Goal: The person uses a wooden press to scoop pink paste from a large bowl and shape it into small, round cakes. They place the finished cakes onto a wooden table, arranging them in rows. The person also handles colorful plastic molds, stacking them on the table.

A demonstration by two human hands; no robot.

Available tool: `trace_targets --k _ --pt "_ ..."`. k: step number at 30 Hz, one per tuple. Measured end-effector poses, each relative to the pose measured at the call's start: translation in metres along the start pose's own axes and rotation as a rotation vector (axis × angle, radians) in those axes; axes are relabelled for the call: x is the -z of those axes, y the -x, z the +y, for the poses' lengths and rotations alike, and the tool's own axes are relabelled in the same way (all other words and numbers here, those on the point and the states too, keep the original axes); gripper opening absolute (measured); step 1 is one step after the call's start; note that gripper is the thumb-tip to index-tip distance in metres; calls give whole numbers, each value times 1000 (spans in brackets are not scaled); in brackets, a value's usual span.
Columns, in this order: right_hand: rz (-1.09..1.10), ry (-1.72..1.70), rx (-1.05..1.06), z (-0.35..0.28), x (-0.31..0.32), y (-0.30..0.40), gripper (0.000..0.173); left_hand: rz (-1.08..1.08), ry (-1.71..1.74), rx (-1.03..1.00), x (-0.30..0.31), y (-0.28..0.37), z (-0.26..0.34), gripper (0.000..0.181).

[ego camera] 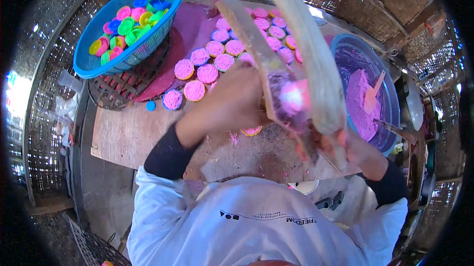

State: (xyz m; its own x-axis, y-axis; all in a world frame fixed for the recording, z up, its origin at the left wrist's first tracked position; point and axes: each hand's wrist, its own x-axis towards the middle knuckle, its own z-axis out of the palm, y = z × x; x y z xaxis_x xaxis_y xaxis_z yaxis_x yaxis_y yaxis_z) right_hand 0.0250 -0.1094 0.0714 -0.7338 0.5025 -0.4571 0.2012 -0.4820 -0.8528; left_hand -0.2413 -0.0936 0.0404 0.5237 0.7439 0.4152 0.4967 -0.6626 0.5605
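A wooden press with two long arms [318, 55] stands tilted in front of me, pink dough [292, 97] in the gap between them. My left hand [240, 93], blurred, is at the side of the shorter arm; its fingers are largely hidden. At the lower end of the press, my right hand [348, 147] is closed around the wood. Small coloured cups filled with pink strands [207, 73] are spread in rows on the wooden table [126, 132] beyond my left forearm. Another filled cup [251, 130] lies nearer me, just below my left hand.
At the upper left, a blue plastic basket [111, 66] of coloured cups rests above a woven tray [111, 97]. On the right is a tub [392, 92] of pink dough [361, 117] with a pink scoop [371, 97]. A blue cap [150, 106] lies near the table's left side.
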Motion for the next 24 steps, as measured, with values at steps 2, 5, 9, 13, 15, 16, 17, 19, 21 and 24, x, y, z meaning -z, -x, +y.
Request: trace_targets --k 2,5,9,13,15,16,17,19,21,24 --pt "-54 60 2 -2 8 2 94 86 437 -242 10 -13 -23 93" --pt "-41 124 -36 -6 11 -1 91 351 1436 -292 13 -26 -38 92" --pt "-140 160 -154 -4 31 -15 87 155 1951 -650 -5 -33 -60 85" --pt "-173 171 -267 -10 47 -24 78 260 2082 -698 -19 -32 -65 61" --pt "-160 240 -307 -12 46 -29 78 367 1953 -531 -22 -22 -67 27" --pt "-155 291 -315 -13 44 -31 78 367 1949 -541 -27 -18 -75 22" --pt "-149 342 -324 -13 43 -34 78 368 1945 -551 -31 -15 -80 18" --pt "-41 398 -328 -7 42 -35 78 459 1929 -490 -39 -10 -81 13" --pt "37 438 -334 -1 42 -37 77 459 1935 -511 -51 -6 -92 13" --pt "80 504 -322 3 40 -43 76 376 2102 -638 -60 -2 -100 18"
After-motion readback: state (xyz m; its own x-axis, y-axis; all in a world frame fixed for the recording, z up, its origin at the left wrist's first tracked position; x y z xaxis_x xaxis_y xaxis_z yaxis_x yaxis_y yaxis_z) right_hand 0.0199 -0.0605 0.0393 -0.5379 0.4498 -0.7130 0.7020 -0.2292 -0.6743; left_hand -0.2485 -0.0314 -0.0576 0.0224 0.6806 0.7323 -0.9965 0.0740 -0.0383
